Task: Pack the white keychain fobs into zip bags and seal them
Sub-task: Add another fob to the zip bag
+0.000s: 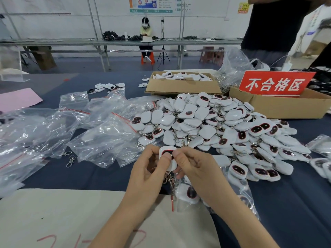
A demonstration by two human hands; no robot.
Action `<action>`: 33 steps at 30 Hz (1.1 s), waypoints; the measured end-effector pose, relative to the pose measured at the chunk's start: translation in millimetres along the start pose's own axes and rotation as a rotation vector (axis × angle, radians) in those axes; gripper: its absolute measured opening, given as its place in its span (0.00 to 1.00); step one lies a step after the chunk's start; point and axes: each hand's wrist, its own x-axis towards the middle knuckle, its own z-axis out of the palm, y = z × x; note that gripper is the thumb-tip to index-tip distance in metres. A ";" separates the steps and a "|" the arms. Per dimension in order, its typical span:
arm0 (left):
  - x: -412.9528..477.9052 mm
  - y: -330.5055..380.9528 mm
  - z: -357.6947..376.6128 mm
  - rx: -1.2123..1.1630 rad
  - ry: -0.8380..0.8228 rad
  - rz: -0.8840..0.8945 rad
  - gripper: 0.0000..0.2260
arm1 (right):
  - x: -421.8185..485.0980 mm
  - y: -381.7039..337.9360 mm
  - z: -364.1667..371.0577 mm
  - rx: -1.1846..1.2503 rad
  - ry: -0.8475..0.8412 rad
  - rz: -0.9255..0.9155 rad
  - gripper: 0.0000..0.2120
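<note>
Both my hands hold one white keychain fob [172, 164] with a dark red-rimmed face, above the table's near edge. My left hand [148, 167] pinches it from the left with the thumb on its face. My right hand [193, 167] pinches it from the right. The fob's metal chain and clasp [170, 179] hang below between my palms. Under my right wrist lies a zip bag [200, 196] with fobs inside. A large heap of loose fobs [215, 126] lies just beyond my hands. Empty zip bags [100, 129] with red strips are spread to the left.
Two cardboard boxes stand behind the heap: one [180, 86] full of fobs, one [279, 106] with a red sign [274, 85]. Loose clasps [70, 160] lie on the dark cloth. A beige sheet [62, 217] covers the near edge. A person in black [272, 24] stands far right.
</note>
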 end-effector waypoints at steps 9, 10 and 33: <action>0.1 -2.7 1.8 -0.020 -0.012 -0.007 0.11 | 0.7 2.1 -0.1 -0.012 0.007 0.027 0.08; 0.0 -3.5 2.4 -0.022 -0.013 0.005 0.10 | 1.2 2.4 -0.2 -0.010 0.014 0.029 0.08; -0.1 -3.5 5.4 -0.041 -0.065 -0.016 0.10 | 3.4 8.5 -4.3 0.018 0.012 -0.014 0.09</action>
